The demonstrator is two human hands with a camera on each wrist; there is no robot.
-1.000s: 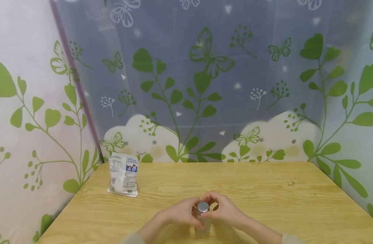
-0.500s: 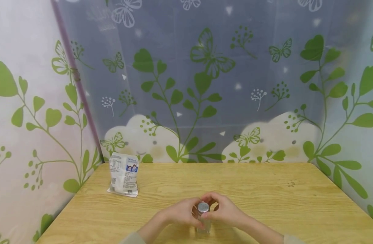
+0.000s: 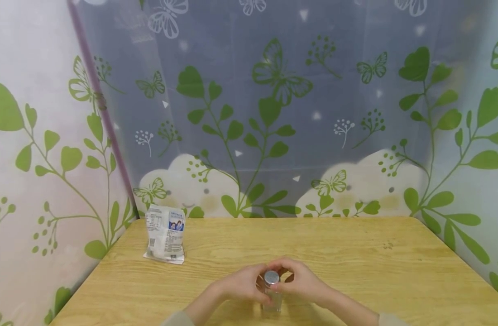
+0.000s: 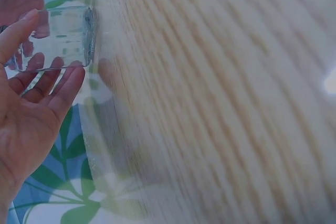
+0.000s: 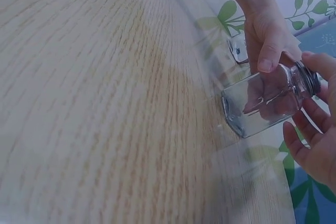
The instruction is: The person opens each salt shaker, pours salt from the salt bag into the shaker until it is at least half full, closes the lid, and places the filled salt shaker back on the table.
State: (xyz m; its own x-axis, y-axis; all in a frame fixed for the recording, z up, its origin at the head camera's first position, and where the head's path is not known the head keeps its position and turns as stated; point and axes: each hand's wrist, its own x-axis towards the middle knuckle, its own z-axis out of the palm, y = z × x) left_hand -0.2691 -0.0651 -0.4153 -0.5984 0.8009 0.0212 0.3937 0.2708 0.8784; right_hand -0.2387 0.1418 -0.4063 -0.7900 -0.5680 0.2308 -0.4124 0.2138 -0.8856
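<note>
A small clear glass jar with a silver screw lid stands upright on the wooden table near its front edge. My left hand holds the jar's body from the left, its thumb on the near side and the fingers curving behind the glass. From the right, my right hand pinches the lid between thumb and fingers. Through the glass, fingers show in the left wrist view, and the jar looks to have no solid contents.
A white printed packet stands at the back left of the wooden table. Patterned curtains with leaves and butterflies close off the back and both sides.
</note>
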